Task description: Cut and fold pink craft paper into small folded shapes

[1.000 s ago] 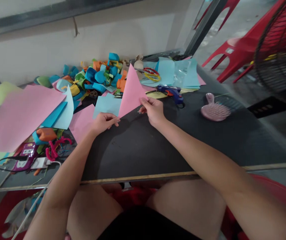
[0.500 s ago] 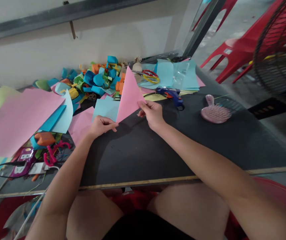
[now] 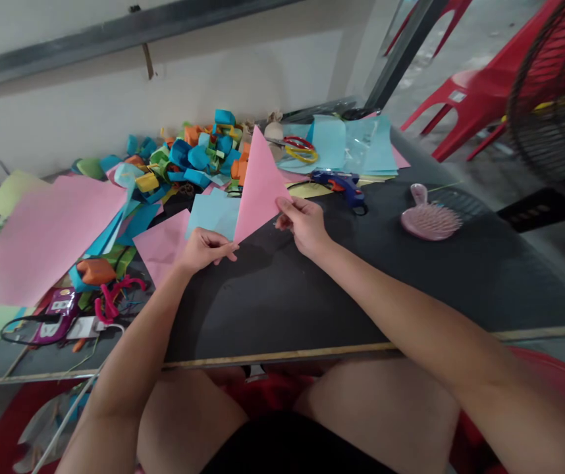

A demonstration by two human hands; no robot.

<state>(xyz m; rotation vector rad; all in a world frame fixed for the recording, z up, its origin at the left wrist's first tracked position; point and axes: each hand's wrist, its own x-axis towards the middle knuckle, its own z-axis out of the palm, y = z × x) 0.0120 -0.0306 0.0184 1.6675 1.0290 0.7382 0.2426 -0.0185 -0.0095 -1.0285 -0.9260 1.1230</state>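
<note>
2 hands on 1 pink paper triangle (image 3: 259, 181), held tilted up over the black bench (image 3: 312, 289). The left hand (image 3: 203, 249) grip pinches its lower corner, the right hand (image 3: 305, 224) grip pinches its right corner. Just behind it lies a blue sheet (image 3: 213, 214); glue gun (image 3: 342, 181) and hairbrush (image 3: 430, 219) lie further right.

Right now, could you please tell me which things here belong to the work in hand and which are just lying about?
In hand: pink paper triangle, pinched by the left hand and right hand.

Lying about: glue gun, hairbrush, scissors, pile of folded paper pieces, large pink sheet.
</note>
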